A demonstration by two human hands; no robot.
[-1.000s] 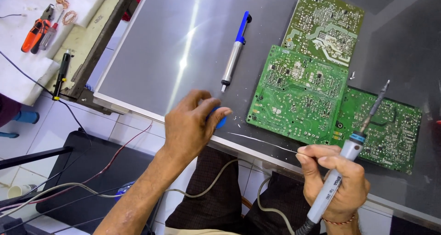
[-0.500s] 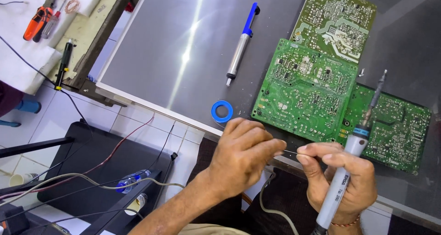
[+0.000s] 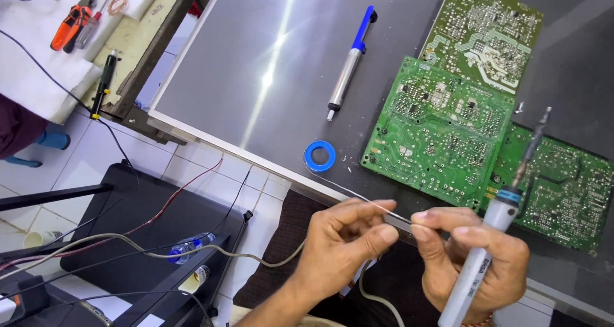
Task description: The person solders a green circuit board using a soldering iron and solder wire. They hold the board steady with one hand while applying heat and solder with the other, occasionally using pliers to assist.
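two hands pinch a thin solder wire [image 3: 358, 198] over the table edge [image 3: 211, 141]. left hand [image 3: 342, 240] has fingers closed on the wire; right hand [image 3: 470, 263] grips wire at thumb and forefinger plus a grey soldering iron [image 3: 495, 237], tip up. wire runs back to a blue spool [image 3: 320, 155] on the table, beside green circuit boards [image 3: 441, 132]. wire looks light, soft, kinks easily; probably best held near the free end. desoldering pump [image 3: 348, 64] lies apart.
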